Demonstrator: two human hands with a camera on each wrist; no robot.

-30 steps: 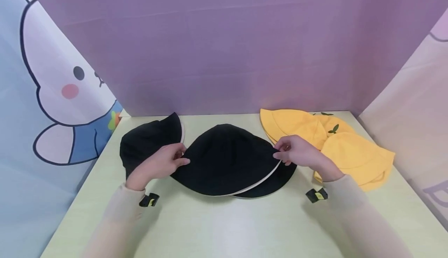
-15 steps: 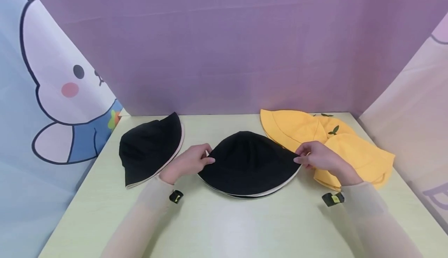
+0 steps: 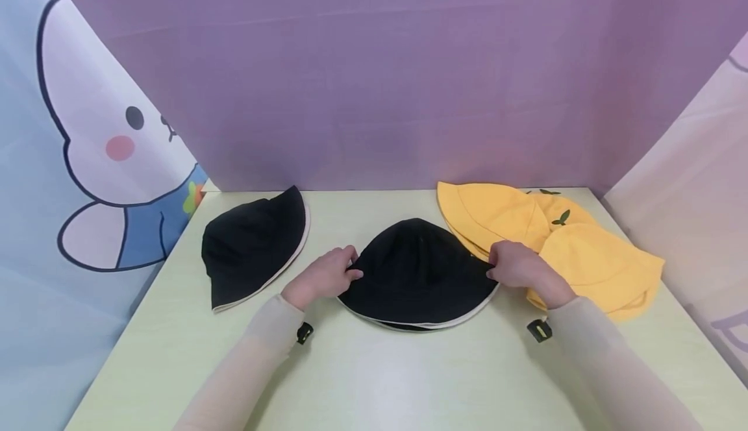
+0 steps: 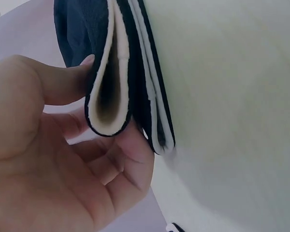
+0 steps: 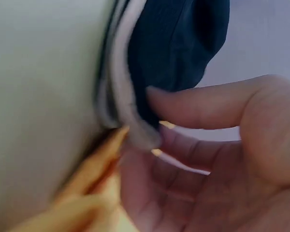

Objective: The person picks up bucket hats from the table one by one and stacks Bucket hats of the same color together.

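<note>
Two black bucket hats lie folded flat, one on the other, mid-table. The upper black hat (image 3: 417,272) covers nearly all of the lower black hat (image 4: 154,96), whose edge shows as a thin line along the front brim. My left hand (image 3: 330,275) pinches the upper hat's left brim corner, thumb on top and fingers beneath; its pale lining gapes there in the left wrist view. At the right brim corner, my right hand (image 3: 520,267) pinches the same hat (image 5: 164,53) between thumb and fingers, beside the yellow hats.
Another folded black hat (image 3: 251,249) lies at the table's left. Several yellow hats (image 3: 602,262) with green leaf sprigs overlap at the back right. A purple curtain (image 3: 374,80) rises behind the pale table (image 3: 386,385).
Both hands have carried the upper black hat rightward and lowered it onto the other, so their brims line up. In the last half second it has barely shifted.
</note>
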